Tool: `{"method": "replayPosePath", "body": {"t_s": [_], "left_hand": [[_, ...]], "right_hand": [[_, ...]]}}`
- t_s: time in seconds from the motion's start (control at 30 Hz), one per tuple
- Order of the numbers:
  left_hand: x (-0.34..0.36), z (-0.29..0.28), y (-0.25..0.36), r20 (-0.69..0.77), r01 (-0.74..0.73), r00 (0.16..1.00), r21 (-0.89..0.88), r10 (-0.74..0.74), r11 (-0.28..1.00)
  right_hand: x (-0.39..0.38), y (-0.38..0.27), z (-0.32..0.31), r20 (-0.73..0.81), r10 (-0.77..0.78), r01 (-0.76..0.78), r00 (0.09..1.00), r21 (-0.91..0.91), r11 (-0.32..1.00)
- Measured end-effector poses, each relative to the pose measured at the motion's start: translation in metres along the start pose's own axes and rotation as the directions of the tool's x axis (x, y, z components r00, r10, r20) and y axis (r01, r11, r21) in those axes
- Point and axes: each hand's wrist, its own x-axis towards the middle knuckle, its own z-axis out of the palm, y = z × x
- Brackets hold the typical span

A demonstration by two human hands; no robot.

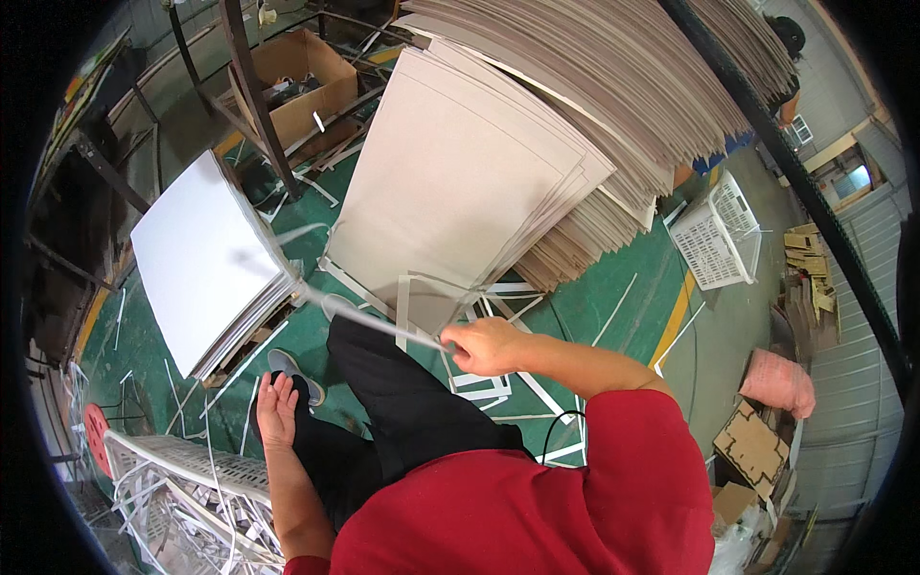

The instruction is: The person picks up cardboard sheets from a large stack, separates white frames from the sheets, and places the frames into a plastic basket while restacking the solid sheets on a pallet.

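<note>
My right hand (484,345) is closed on one end of a long thin white strip (364,316) that runs up and left toward the edge of a stack of white sheets (206,254). My left hand (276,410) hangs open, palm up and fingers apart, beside my left leg, holding nothing. A tall leaning pile of grey-brown cardboard sheets (460,182) stands just beyond my right hand. My black trousers and a grey shoe (292,369) show on the green floor between the hands.
White offcut strips and frames (498,383) litter the green floor. A white plastic crate (182,479) full of strips sits at lower left, another white basket (719,235) at right. An open cardboard box (302,81) and metal frame posts (254,96) stand behind.
</note>
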Motion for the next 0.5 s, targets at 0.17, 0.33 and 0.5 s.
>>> {"method": "replayPosePath", "body": {"t_s": [0.17, 0.33, 0.5], "left_hand": [[0.003, 0.001, 0.003, 0.002, 0.001, 1.0, 0.031, -0.001, 1.0], [0.003, 0.002, -0.004, -0.013, 0.01, 1.0, 0.059, -0.009, 0.998], [0.01, 0.007, -0.008, -0.024, 0.055, 0.998, 0.142, -0.052, 0.988]], "right_hand": [[-0.016, 0.049, 0.037, 0.52, -0.03, 0.1, 0.853, -0.107, 0.989], [0.008, 0.125, 0.029, 0.47, 0.061, -0.052, 0.881, -0.032, 0.998], [0.06, 0.223, -0.05, -0.655, 0.233, -0.399, 0.719, -0.114, 0.91]]}}
